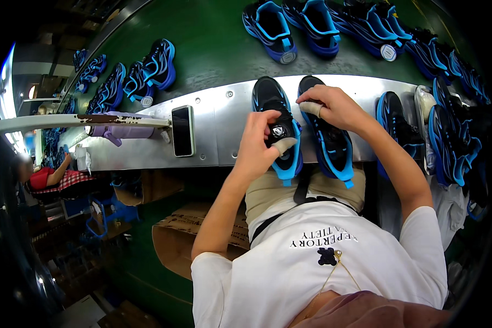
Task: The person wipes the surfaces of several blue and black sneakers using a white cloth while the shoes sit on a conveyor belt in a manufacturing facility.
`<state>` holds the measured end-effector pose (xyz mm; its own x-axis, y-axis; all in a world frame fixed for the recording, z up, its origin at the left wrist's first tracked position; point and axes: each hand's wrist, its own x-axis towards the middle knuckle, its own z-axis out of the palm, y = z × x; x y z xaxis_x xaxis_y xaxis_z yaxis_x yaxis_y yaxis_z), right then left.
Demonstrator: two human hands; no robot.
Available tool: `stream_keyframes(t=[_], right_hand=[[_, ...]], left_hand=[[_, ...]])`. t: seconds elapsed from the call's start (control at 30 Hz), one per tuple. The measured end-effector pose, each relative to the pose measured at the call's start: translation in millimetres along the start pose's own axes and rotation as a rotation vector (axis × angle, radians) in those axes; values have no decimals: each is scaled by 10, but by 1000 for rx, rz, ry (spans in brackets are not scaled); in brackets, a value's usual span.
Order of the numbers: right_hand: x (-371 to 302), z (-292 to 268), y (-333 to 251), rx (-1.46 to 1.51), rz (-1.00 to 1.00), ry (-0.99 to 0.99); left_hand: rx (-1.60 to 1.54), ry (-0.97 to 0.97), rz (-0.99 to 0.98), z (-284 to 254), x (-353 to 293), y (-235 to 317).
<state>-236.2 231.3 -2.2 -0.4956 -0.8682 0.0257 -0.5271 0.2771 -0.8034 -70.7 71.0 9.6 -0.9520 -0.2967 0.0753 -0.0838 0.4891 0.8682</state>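
Note:
Two black sneakers with blue lining and blue heel tabs lie side by side on the metal ledge, toes pointing away from me. My left hand (259,143) is closed over the left sneaker (268,93), its fingers curled at the tongue, where a round silvery emblem shows. A beige wrap covers the left thumb. Over the front of the right sneaker (333,146), my right hand (333,107) holds its thumb and fingers pinched together near the inner side of the upper. That thumb is wrapped in beige as well. Whatever lies between the right fingertips is too small to make out.
A phone (182,131) and a lilac bottle (123,127) lie left on the metal ledge (224,120), beside a chipped white bar (54,121). More sneakers (270,30) line the green surface beyond; others stand right. Cardboard boxes (175,235) sit below. Another person (54,177) is far left.

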Motion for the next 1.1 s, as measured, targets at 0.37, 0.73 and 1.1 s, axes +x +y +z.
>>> stream_keyframes(t=[0.37,0.73,1.1], right_hand=[[2,-28,-99,24,114,-52],[23,-49,-160,58,188,-117],[-5,-9,-156,50,142,-119]], left_hand=[[-73,-97,-95,9,27,-126],[77,-9,54,-49,18,-209],[-77,-116,48,-74,56,-323]])
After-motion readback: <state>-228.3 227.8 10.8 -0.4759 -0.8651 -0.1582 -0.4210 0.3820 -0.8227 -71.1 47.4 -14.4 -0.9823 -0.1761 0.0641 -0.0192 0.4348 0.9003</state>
